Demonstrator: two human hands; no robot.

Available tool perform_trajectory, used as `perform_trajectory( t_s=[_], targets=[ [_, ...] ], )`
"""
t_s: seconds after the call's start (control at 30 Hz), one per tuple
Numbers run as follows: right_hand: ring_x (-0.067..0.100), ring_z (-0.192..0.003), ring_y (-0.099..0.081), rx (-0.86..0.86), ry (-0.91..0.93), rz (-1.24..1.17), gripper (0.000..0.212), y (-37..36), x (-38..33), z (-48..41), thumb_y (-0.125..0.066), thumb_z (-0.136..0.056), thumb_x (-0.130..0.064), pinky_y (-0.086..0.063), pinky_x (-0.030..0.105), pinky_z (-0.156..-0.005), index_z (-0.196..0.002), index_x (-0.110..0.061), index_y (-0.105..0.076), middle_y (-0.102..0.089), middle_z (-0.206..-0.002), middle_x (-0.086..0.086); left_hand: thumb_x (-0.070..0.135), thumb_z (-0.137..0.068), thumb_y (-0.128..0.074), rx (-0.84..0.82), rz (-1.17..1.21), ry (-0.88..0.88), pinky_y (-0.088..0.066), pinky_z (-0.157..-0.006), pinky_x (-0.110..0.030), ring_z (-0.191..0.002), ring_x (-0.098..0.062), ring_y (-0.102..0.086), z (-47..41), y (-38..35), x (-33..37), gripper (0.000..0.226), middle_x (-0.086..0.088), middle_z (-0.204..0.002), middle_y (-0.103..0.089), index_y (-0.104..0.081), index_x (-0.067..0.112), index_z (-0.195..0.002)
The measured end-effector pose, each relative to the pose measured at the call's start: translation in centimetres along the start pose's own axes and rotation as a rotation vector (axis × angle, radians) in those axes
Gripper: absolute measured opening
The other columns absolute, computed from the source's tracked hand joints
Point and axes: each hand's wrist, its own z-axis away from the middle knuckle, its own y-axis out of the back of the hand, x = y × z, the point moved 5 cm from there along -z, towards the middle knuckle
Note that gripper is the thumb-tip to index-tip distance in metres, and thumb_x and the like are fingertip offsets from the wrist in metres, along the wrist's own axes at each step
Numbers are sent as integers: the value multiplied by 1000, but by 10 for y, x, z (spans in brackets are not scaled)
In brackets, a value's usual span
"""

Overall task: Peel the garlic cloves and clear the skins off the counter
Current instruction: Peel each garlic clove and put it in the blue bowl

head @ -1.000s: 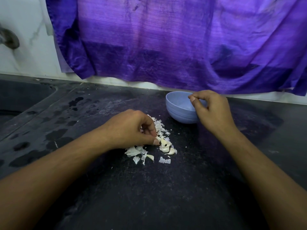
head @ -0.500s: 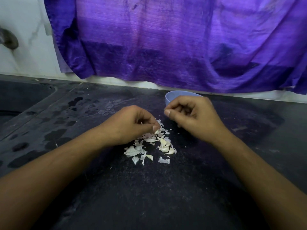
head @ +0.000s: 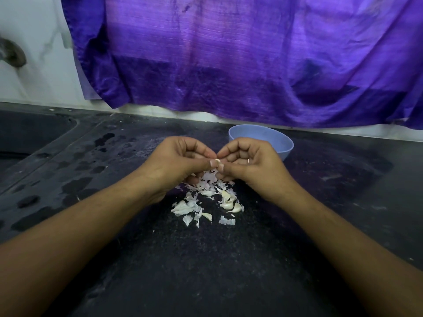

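Dark counter (head: 206,271); left grip (head: 180,161), right grip (head: 254,165) both tight on garlic clove (head: 217,160) (skins (head: 201,202) beneath).

left hand (head: 180,161) and right hand (head: 249,163) pinch together at the middle

both arms are bare. the left forearm (head: 80,229) slants up from the lower left and the right forearm (head: 343,229) from the lower right, so the wrists draw close. on each hand the fingers are curled in over the palm. the two thumbs point at each other, tips almost touching, and between thumbs and forefingers they pinch one small pale garlic clove (head: 217,160), mostly hidden by the fingertips.
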Motion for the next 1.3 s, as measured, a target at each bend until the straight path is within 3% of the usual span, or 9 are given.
perform_trajectory(
  t_s=[0.2, 0.4, 0.63, 0.8, 0.93, 1.1, 1.23, 1.3],
  targets=[
    [35, -81, -77, 59, 20, 35, 12, 0, -2, 0, -74, -90, 2, -62, 56, -82, -102, 0, -70, -76, -87, 21, 3, -83, -81, 25, 26, 2, -55, -56, -22, -62, -8, -62, 1, 0, 0, 15, -5, -75, -73, -76, 6, -97],
    [27, -79, -78, 64, 35, 57, 11, -2, -2, 1, -74, -91, -1, -63, 40, -75, -102, -3, -74, -77, -85, 16, 3, -82, -82, 57, 67, 23, -58, -57, -22, -60, -6, -63, 2, 0, 0, 13, -4, -73, -72, -75, 7, -93],
    [28, -79, -77, 100, 104, 86, 7, -2, -2, 2, -75, -89, 2, -63, 36, -73, -95, -2, -74, -77, -82, 14, 1, -80, -81, 58, 158, 70, -61, -64, -27, -70, -10, -71, 4, 0, -1, 13, -6, -83, -75, -75, 10, -88],
    [30, -80, -78, 87, 94, 61, 9, -5, 0, 3, -77, -87, 3, -63, 53, -82, -93, -3, -76, -78, -83, 14, -4, -80, -78, 78, 182, 91, -62, -69, -28, -72, -14, -70, 4, -1, -2, 15, -10, -83, -74, -74, 10, -85],
    [29, -80, -78, 72, 96, 87, 9, -7, 1, 4, -78, -87, 1, -61, 58, -83, -93, -7, -78, -79, -84, 11, -7, -82, -75, 117, 211, 126, -62, -69, -28, -68, -15, -67, 5, -3, -5, 16, -11, -79, -71, -73, 9, -81],
    [28, -80, -78, 55, 97, 87, 9, -9, 2, 3, -77, -88, 0, -63, 52, -81, -95, -5, -77, -78, -83, 12, -9, -83, -71, 147, 200, 134, -63, -74, -32, -68, -16, -68, 6, -3, -7, 18, -9, -73, -71, -73, 8, -80],
    [23, -77, -75, 17, 89, -18, 15, -6, -1, 0, -75, -87, 5, -61, 34, -73, -101, 5, -71, -75, -86, 22, -9, -83, -72, 134, 217, 107, -62, -70, -31, -68, -17, -70, 5, -4, -1, 20, -12, -78, -70, -68, 11, -83],
    [21, -77, -73, -12, 85, -42, 17, -5, -2, -1, -76, -86, 5, -60, 31, -73, -102, 6, -70, -75, -88, 21, -10, -83, -71, 120, 219, 104, -63, -69, -31, -68, -17, -70, 5, -2, 0, 23, -13, -81, -70, -65, 12, -84]
  ],
)
